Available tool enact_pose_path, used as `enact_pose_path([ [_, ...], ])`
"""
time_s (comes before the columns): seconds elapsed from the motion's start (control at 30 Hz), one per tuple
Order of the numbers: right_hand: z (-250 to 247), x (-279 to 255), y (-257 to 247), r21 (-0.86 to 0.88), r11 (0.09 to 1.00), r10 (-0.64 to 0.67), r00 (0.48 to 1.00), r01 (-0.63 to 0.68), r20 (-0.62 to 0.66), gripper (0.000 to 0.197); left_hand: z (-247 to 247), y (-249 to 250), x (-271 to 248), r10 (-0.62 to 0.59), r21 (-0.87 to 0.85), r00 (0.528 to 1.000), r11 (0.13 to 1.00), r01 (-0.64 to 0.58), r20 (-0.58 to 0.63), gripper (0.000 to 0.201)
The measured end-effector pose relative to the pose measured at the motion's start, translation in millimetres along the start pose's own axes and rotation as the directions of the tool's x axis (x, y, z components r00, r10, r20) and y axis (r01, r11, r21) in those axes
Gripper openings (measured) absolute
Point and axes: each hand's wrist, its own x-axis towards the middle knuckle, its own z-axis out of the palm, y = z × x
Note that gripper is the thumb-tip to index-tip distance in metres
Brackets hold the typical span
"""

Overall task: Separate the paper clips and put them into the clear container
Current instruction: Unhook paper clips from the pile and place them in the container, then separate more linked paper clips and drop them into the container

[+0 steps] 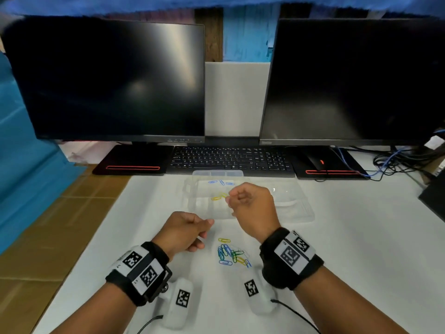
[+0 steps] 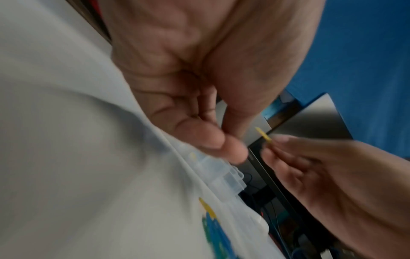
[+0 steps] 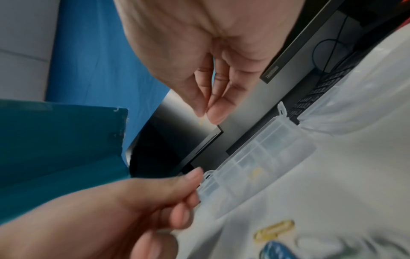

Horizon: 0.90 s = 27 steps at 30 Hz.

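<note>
A pile of coloured paper clips (image 1: 231, 254) lies on the white cloth between my wrists, with one yellow clip (image 1: 224, 240) at its far edge. Beyond it sits the clear container (image 1: 192, 203), lid open to the right, holding blue clips (image 1: 221, 182) and yellow clips (image 1: 218, 197). My right hand (image 1: 228, 197) hovers over the container and pinches a single yellow clip (image 2: 264, 135) between thumb and forefinger; the clip (image 3: 202, 120) shows blurred in the right wrist view. My left hand (image 1: 207, 227) hangs in front of the container, fingers loosely curled, nothing visible in it.
Two dark monitors (image 1: 115, 80) stand at the back with a black keyboard (image 1: 228, 160) just behind the container. A mouse (image 1: 317, 161) and tangled cables (image 1: 397, 160) lie at the right. Cardboard (image 1: 60, 225) borders the cloth on the left. Two white tagged blocks (image 1: 180, 302) rest near me.
</note>
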Motion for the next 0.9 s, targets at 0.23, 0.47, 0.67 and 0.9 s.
enact_pose_path([
  [0.23, -9.1, 4.6, 7.1, -0.291, 0.956, 0.07, 0.987, -0.025, 0.146, 0.019, 11.5, -2.2, -9.1, 0.084, 0.171, 0.99, 0.98, -0.104, 0.116, 0.007],
  [0.47, -30.0, -29.8, 16.4, -0.551, 0.834, 0.23, 0.906, 0.005, 0.355, 0.015, 24.6, 10.1, -1.0, 0.126, 0.455, 0.964, 0.862, -0.224, 0.235, 0.016],
  [0.67, -16.9, -37.0, 11.2, -0.615, 0.788, 0.256, 0.887, 0.039, 0.384, 0.005, 28.6, 6.0, 3.4, 0.123, 0.596, 0.954, 0.757, -0.267, 0.272, 0.011],
  [0.9, -16.1, -32.9, 16.0, -0.713, 0.692, 0.305, 0.85, 0.112, 0.429, 0.013, 26.0, 5.9, -1.0, 0.132, 0.63, 0.96, 0.731, -0.262, 0.247, 0.013],
])
